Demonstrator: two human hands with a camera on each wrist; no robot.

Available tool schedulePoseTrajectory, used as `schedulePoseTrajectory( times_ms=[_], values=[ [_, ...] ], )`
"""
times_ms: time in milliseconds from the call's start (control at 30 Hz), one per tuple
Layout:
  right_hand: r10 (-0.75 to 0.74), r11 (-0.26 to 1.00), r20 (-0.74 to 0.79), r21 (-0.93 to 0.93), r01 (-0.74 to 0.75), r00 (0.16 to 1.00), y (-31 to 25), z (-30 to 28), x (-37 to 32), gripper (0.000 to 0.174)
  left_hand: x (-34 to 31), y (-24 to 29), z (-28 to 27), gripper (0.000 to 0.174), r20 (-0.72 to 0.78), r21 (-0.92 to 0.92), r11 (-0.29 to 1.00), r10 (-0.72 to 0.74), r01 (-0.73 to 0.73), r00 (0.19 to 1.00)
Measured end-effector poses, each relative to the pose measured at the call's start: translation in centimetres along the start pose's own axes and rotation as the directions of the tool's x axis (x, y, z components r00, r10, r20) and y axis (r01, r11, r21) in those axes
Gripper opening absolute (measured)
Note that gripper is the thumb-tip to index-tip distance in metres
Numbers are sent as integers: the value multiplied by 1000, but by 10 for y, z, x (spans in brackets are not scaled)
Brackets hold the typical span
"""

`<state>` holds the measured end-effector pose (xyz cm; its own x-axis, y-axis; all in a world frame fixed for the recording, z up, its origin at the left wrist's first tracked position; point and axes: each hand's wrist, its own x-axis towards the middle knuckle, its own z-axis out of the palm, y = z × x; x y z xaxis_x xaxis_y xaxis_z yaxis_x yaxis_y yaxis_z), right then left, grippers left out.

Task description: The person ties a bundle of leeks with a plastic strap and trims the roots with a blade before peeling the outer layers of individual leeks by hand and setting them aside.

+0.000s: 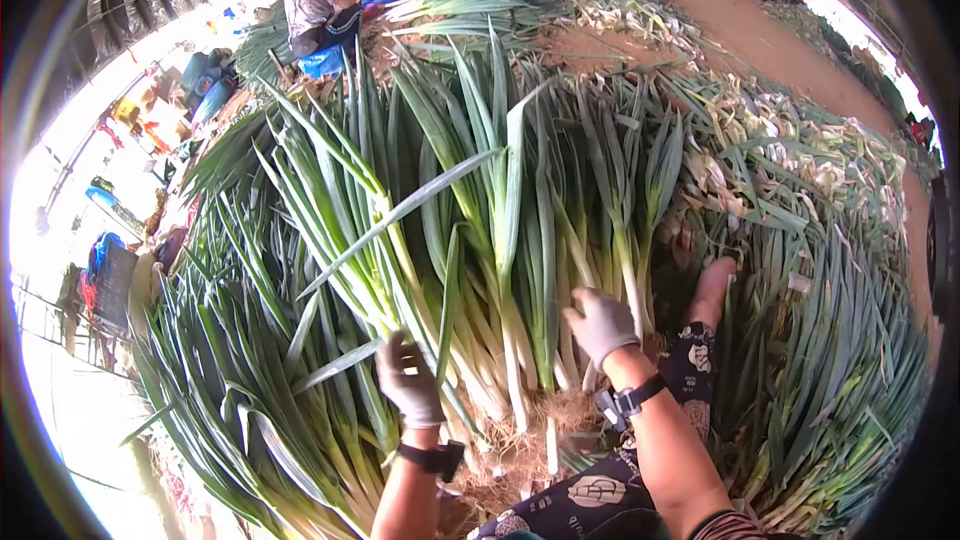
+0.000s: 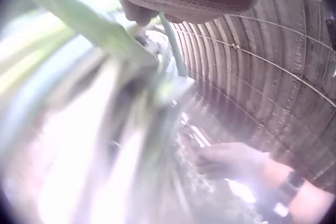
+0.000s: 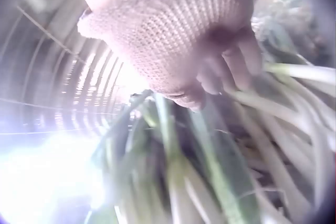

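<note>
A large heap of leeks (image 1: 510, 340) stands in front of me, green leaves up and white stems with tangled roots (image 1: 510, 430) toward my lap. My gloved left hand (image 1: 410, 385) is at the left of the stems, fingers bent, right against a pale-green leek stalk (image 1: 378, 290); whether it grips that stalk I cannot tell. In the left wrist view, leek leaves pass close below its fingers. My gloved right hand (image 1: 605, 327) hovers over the stems at the right, its fingers loosely bent. In the right wrist view those fingers (image 3: 239, 66) hold nothing and leeks lie beneath.
More leeks (image 1: 250, 380) lie at the left and another long pile (image 1: 820, 340) at the right. My bare leg (image 1: 712, 290) sticks out between piles. Behind, another person (image 1: 315, 10) sits beside leeks. Peeled leaves (image 1: 790, 140) litter the reddish ground at the back right.
</note>
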<state>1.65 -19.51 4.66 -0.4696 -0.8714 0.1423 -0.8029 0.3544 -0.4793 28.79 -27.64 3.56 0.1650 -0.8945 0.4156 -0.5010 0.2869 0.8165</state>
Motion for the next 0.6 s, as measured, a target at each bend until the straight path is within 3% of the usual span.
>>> schedulePoseTrajectory(
  times_ms=[33,100,133,167,200,233,300,367,400,433,500,533,567,600],
  values=[
    [74,979,115,181,-94,991,-32,-16,-5,26,8,-22,-8,30,-148,-122,991,-75,57,986],
    [2,902,264,415,-116,965,-70,1,-24,17,14,-76,-20,34,-48,61,968,-241,243,969],
    [-41,910,208,413,-49,977,-89,25,-38,18,16,-93,-21,40,168,-61,902,-413,427,895],
    [18,908,348,386,-160,937,-105,48,-50,22,16,-103,-21,46,396,-132,783,-521,609,756],
    [116,903,465,319,-289,878,-124,54,-62,29,12,-102,-14,50,389,-29,869,-445,493,807],
    [33,968,468,205,-146,883,-118,99,-69,41,5,-126,-3,51,268,83,944,-329,319,905],
    [-36,973,417,222,-64,908,-115,116,-78,52,6,-86,-4,49,244,-1,896,-430,444,869],
    [-12,971,529,209,-117,848,-119,106,-70,56,14,-92,-6,44,303,-18,870,-465,493,832],
    [1,970,585,197,-143,811,-121,98,-66,58,16,-80,-12,41,446,-261,795,-403,547,799],
    [-22,945,549,285,-162,836,-115,108,-67,59,14,-84,-17,41,410,-236,777,-464,583,785],
    [-52,864,472,463,-197,880,-99,137,-77,60,19,-72,-36,38,518,-288,721,-436,630,736],
    [-21,867,551,426,-260,834,-103,112,-72,57,25,-33,-58,31,559,-275,728,-410,627,721],
    [53,756,737,412,-510,674,-113,71,-62,48,31,-32,-75,27,591,-236,710,-438,664,678],
    [11,625,709,546,-558,705,-105,69,-58,45,36,-28,-92,27,634,-284,664,-411,692,655]
  ],
)
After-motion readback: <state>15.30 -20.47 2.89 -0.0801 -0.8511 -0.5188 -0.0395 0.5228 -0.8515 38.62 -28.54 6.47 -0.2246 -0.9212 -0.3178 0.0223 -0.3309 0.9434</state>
